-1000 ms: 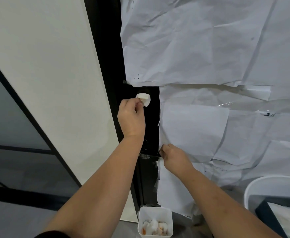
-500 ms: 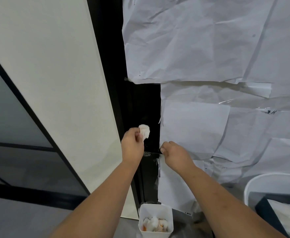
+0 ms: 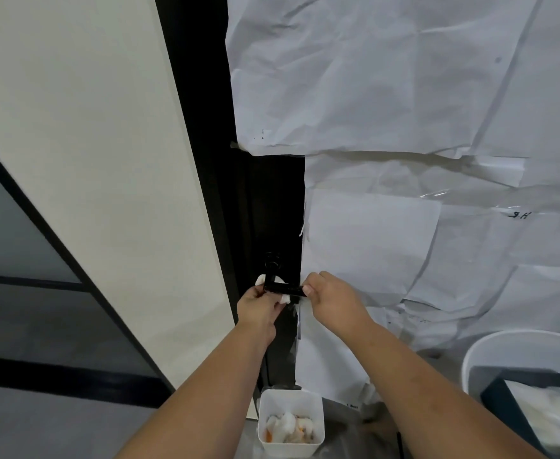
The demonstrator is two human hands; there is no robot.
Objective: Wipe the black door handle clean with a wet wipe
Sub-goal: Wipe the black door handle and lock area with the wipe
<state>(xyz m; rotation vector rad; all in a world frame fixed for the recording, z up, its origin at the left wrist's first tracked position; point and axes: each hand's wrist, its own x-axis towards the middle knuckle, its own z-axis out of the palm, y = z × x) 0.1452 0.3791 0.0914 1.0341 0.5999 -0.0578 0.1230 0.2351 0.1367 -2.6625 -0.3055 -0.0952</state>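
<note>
My left hand (image 3: 259, 306) pinches the wipe (image 3: 272, 282) against the handle (image 3: 283, 289), whose long axis runs sideways from its pivot toward my right hand (image 3: 330, 298), which grips the free end, so I wipe rightward.

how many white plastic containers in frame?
2. Small square white plastic tub of used wipes on the floor below the hands; large round white plastic bin at lower right, partly cut off.

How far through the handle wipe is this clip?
Done: wet wipe fetched and brought to the black door handle. In hand: left hand presses the wipe around the lever while right hand holds its free end. Left: the rest of the wiping; cleanliness cannot be judged.
</note>
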